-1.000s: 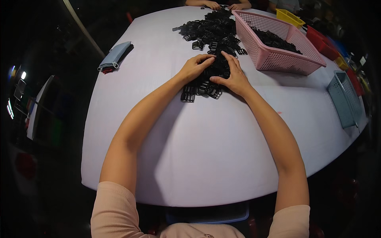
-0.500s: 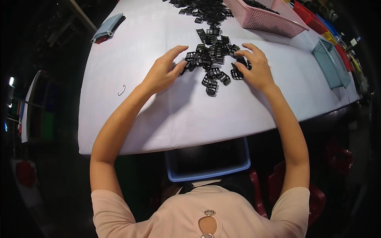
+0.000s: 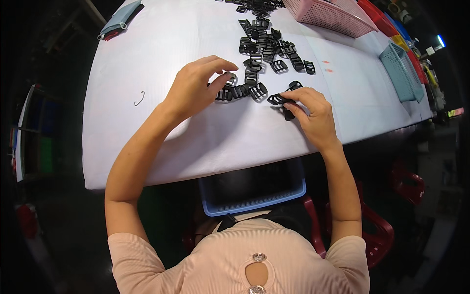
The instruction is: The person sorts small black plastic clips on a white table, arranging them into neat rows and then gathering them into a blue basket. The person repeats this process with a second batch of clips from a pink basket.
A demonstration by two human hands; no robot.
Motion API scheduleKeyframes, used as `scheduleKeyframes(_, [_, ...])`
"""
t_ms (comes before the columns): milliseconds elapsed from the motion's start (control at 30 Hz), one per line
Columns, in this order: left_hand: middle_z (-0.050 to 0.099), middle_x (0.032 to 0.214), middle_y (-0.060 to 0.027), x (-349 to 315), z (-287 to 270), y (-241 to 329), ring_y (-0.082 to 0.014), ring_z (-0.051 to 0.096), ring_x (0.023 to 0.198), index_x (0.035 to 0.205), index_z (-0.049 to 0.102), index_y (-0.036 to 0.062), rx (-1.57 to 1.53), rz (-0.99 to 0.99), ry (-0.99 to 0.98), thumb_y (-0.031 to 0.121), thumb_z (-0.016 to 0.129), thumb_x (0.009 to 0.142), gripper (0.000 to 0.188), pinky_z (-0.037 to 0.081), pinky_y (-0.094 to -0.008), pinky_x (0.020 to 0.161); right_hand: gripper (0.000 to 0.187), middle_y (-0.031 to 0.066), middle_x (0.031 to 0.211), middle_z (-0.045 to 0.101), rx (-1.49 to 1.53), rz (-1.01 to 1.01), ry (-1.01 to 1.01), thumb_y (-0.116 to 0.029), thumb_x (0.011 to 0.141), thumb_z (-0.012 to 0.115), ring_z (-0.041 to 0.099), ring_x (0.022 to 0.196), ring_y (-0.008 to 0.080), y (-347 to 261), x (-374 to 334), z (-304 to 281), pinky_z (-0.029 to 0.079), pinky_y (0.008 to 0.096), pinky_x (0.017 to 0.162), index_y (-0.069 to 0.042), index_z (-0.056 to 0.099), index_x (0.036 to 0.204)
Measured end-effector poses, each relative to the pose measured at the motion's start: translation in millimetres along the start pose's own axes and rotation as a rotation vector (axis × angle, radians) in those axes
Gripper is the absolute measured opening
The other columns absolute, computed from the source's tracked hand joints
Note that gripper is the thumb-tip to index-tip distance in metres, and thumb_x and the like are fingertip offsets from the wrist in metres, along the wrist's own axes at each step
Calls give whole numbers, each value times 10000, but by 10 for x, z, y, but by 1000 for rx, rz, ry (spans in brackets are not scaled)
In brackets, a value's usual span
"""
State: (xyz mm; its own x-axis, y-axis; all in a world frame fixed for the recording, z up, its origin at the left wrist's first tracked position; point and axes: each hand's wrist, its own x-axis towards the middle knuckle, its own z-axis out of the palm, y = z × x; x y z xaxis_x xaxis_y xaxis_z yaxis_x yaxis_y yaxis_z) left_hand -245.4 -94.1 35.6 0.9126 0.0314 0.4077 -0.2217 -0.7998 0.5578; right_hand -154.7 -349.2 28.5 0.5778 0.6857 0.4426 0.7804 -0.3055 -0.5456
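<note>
One black buckle (image 3: 276, 99) is pinched between thumb and forefinger of the right hand (image 3: 314, 115), other buckles close against it. The left hand (image 3: 193, 87) curves, thumb and forefinger apart, beside the loose buckle pile (image 3: 254, 62); whether its thumb touches one, I cannot tell. Bare white table (image 3: 215, 147) stretches from both hands to the near edge, and leftward past a thin hook (image 3: 139, 98). Beyond, right of the pile, stands a pink basket (image 3: 329, 18).

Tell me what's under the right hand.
Black plastic buckles show at the fingertips of the right hand, with another dark piece partly visible below the thumb. Whatever lies beneath the palm is covered and cannot be seen.
</note>
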Motion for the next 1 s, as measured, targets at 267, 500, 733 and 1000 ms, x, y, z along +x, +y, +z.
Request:
scheduleKeyframes(267, [664,1047,-41,-98,423,138,-231,581,1015,1079,665,73,270,281,28,108,674,805,277,465,-373,860,216,143,847,670,217,247,-218,-76,788,689,643,751,226,-150,-46,4,497,317,732,-14,688,995])
scheduleKeyframes(500, [663,1047,-41,-17,538,71,-211,567,1034,1036,676,93,436,349,-74,189,681,810,246,442,-365,858,232,112,804,683,464,472,-309,-123,804,677,645,753,146,-118,-73,-193,497,282,710,6,685,997])
scheduleKeyframes(733, [642,965,-71,16,516,274,-229,568,941,938,666,82,325,312,-12,201,688,809,176,429,-367,789,181,94,853,649,58,282,-164,-115,774,712,615,712,232,30,-168,-266,483,324,683,-47,704,941])
scheduleKeyframes(1000, [651,939,-135,126,566,316,-309,603,894,1007,661,33,257,105,-101,134,637,845,192,482,-399,785,165,-24,1035,634,-290,-156,-59,-89,756,701,562,987,216,403,45,-145,475,336,775,-105,696,920])
